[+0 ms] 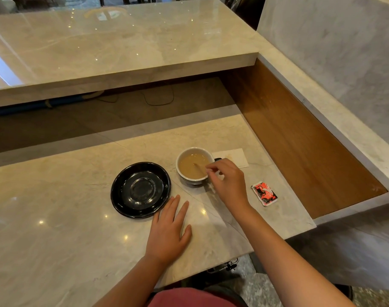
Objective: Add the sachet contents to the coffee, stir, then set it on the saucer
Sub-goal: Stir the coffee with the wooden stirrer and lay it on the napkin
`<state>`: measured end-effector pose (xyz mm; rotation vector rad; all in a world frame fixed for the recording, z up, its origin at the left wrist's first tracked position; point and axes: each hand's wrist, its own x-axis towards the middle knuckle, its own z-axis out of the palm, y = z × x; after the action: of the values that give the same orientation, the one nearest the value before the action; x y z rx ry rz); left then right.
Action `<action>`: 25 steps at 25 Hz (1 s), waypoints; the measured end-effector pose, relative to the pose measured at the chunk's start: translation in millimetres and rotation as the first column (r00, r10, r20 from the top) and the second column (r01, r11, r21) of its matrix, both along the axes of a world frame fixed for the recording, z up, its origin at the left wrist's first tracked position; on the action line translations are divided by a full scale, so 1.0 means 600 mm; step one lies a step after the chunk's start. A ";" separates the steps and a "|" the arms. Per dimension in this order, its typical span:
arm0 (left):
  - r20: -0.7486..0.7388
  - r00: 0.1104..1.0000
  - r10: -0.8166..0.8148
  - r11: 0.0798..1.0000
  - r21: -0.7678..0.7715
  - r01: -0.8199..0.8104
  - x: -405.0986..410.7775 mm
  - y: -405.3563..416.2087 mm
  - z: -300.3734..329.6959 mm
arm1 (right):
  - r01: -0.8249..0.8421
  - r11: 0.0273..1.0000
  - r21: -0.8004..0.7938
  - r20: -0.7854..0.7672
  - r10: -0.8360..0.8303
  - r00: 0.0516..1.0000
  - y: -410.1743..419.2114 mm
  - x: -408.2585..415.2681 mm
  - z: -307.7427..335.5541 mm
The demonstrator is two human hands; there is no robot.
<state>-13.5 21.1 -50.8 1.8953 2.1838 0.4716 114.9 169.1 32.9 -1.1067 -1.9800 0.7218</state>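
Observation:
A white cup (pixel 189 180) of milky coffee stands on the marble counter (pixel 56 196). My right hand (pixel 228 185) is pinched on a thin stirrer (pixel 200 169) whose tip dips into the coffee. Left of the cup sits a black saucer (pixel 122 196), with nothing on it. My left hand (pixel 169 231) lies flat on the counter, fingers spread, just in front of the saucer's right edge. A red and black sachet (pixel 264 194) lies to the right of my right wrist; I cannot tell whether it is torn.
A white napkin (pixel 233 157) lies behind the cup. A raised marble ledge (pixel 100 52) overhangs the far side. A wooden side panel (pixel 300 140) bounds the counter on the right, and the counter's edge drops off near right.

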 end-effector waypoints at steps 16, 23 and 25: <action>0.010 1.000 0.006 0.999 -0.034 -0.006 -0.001 0.000 -0.004 | -0.043 0.976 -0.212 -0.087 0.025 0.996 0.049 0.028 0.014; 0.009 1.000 0.011 0.999 -0.050 -0.011 -0.002 0.000 -0.004 | -0.058 0.864 -0.500 -0.395 -0.168 0.903 0.019 -0.009 -0.005; 0.012 1.000 0.013 0.998 -0.054 -0.012 -0.002 0.000 -0.004 | -0.019 0.868 -0.496 -0.404 -0.211 0.890 0.018 -0.019 -0.007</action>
<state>-14.8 21.0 -53.5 1.8472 2.1795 0.4215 103.7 180.2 28.6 -1.1816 -1.3654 1.3424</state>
